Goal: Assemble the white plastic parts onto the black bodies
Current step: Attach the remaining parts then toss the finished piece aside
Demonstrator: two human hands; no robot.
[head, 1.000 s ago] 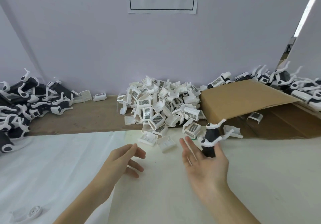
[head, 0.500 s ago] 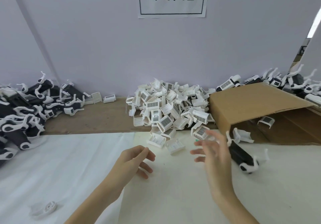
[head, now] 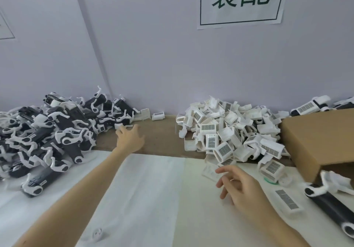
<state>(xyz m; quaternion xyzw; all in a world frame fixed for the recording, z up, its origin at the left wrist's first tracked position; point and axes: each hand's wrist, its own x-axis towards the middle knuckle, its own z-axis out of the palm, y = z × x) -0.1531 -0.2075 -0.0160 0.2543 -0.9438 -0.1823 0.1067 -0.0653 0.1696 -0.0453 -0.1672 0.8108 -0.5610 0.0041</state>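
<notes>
Left hand reaches forward with fingers spread, holding nothing, fingertips at the right edge of the black bodies heaped at far left. Right hand hovers low with loosely curled, empty fingers, just before the white parts piled against the wall. Bare brown bench separates the piles. One body lies at right beside a cardboard box.

A single head-worn, wide-angle camera is looking forward and down across the white-covered table toward the pale lilac wall. It is sitting close above the work area, taking in both forearms from below. Straight lines are bending near the frame edges. No second view is sharing the scene.
</notes>
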